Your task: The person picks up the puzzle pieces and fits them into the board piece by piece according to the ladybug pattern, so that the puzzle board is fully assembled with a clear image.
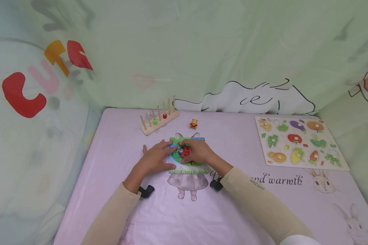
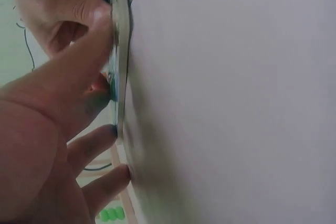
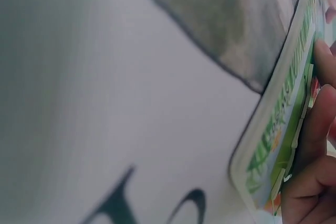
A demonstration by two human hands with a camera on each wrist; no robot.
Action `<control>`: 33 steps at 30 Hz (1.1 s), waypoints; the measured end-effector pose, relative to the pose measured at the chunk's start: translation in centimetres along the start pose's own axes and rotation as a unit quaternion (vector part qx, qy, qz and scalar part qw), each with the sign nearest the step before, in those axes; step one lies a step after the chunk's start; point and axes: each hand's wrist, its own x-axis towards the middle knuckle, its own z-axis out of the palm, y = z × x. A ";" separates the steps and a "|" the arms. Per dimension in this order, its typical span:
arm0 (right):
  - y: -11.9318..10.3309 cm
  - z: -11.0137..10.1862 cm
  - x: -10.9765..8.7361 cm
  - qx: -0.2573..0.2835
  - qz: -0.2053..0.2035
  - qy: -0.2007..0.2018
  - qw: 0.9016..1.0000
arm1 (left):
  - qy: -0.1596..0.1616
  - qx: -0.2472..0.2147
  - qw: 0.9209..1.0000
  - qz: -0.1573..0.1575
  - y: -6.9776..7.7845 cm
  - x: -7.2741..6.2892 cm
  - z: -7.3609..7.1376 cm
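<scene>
A small puzzle board [image 1: 188,170] with a grass border lies flat on the pink cloth. A red ladybug piece [image 1: 186,152] with black spots is in the board's middle, on green. My right hand [image 1: 200,151] reaches over the board from the right, its thumb and fingers pinching the ladybug piece. At the left edge, my left hand [image 1: 154,158] rests with fingers spread, the thumb and some fingertips touching the board. The left wrist view shows the board's pale side [image 2: 122,51] under the left thumb. Right fingers [image 3: 315,129] bend over the board in the right wrist view.
A wooden peg rack [image 1: 160,123] with green and red beads stands at the back left. A small yellow bear figure [image 1: 194,124] in red sits behind the board. A vegetable puzzle board [image 1: 302,143] lies at the right. Cloth walls [image 1: 171,51] surround the table.
</scene>
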 end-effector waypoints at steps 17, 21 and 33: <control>0.0 -0.5 -0.5 0.012 -0.019 -0.011 1.000 | -0.015 0.073 0.996 -0.049 1.8 0.9 -1.0; 0.8 -0.9 -0.9 0.030 -0.042 -0.025 0.998 | -0.017 0.080 0.995 -0.051 1.9 1.1 -1.0; 2.9 -2.9 -3.8 0.084 -0.028 -0.019 0.996 | -0.019 0.065 0.996 -0.050 1.6 0.9 -0.8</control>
